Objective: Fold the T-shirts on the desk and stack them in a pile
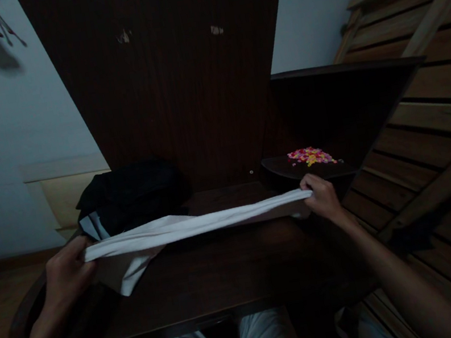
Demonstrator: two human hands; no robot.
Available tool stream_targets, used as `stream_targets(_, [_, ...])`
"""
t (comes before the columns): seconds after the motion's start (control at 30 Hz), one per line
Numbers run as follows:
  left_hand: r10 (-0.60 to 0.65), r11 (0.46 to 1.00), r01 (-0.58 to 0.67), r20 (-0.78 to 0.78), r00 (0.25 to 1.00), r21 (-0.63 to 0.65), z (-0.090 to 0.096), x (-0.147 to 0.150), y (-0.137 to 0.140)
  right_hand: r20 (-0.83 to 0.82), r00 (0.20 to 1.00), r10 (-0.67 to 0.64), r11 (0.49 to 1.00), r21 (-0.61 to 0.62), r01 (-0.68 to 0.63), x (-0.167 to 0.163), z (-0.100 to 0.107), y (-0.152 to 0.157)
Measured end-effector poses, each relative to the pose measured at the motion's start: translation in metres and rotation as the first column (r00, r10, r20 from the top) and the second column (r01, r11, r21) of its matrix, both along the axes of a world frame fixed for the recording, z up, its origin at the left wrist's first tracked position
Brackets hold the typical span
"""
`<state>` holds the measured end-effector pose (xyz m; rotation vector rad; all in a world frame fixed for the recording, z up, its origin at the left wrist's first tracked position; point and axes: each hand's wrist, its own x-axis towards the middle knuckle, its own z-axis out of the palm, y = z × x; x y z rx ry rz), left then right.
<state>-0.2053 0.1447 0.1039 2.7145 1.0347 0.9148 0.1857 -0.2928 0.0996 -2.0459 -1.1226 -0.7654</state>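
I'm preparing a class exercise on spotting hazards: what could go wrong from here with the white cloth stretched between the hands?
The right hand appears close to the shelf of small colourful pieces; a swing might scatter them. The white cloth passes in front of the black fabric bundle and might drag it. If the left hand lost its grip, the stretched cloth could drop onto the dark wooden desk.

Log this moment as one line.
left hand: gripping white cloth | right hand: gripping its other end | state: stretched between hands, above dark tabletop
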Motion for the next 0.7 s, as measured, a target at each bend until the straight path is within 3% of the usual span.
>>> stream_targets(0.13, [0.019, 1.0, -0.015, 0.166, 0.986, -0.027, 0.026, 0.018, -0.005, 0.105, 0.986, -0.133, 0.981, 0.157, 0.116, 0.019, 0.034, 0.024])
stream_targets(0.27, [-0.024, 0.998, 0.033, 0.149, 0.988, -0.055, 0.046, 0.036, 0.006, 0.167, 0.978, -0.124, 0.992, 0.055, 0.116, 0.045, 0.057, 0.054])
stream_targets(0.37, [0.001, 1.0, -0.006, 0.21, 0.978, 0.022, 0.056, 0.046, 0.017, 0.203, 0.972, -0.121, 0.992, 0.0, 0.124, 0.063, 0.074, 0.077])
stream_targets(0.5, [0.078, 0.966, -0.187, 0.484, 0.872, 0.18, 0.065, 0.047, 0.024, 0.254, 0.948, -0.193, 0.973, 0.175, 0.151, 0.076, 0.088, 0.094])
stream_targets(0.57, [0.094, 0.938, -0.265, 0.57, 0.817, 0.225, 0.063, 0.039, 0.025, 0.273, 0.938, -0.214, 0.957, 0.253, 0.145, 0.076, 0.079, 0.092])
stream_targets(0.6, [0.084, 0.935, -0.259, 0.559, 0.825, 0.241, 0.059, 0.033, 0.025, 0.286, 0.936, -0.206, 0.959, 0.249, 0.135, 0.074, 0.068, 0.089])
stream_targets(0.67, [0.031, 0.96, -0.145, 0.427, 0.904, 0.238, 0.043, 0.018, 0.026, 0.318, 0.939, -0.127, 0.989, 0.111, 0.096, 0.066, 0.035, 0.077])
stream_targets(0.7, [-0.02, 0.979, -0.044, 0.312, 0.95, 0.197, 0.033, 0.009, 0.026, 0.326, 0.943, -0.064, 0.997, -0.018, 0.074, 0.06, 0.013, 0.07])
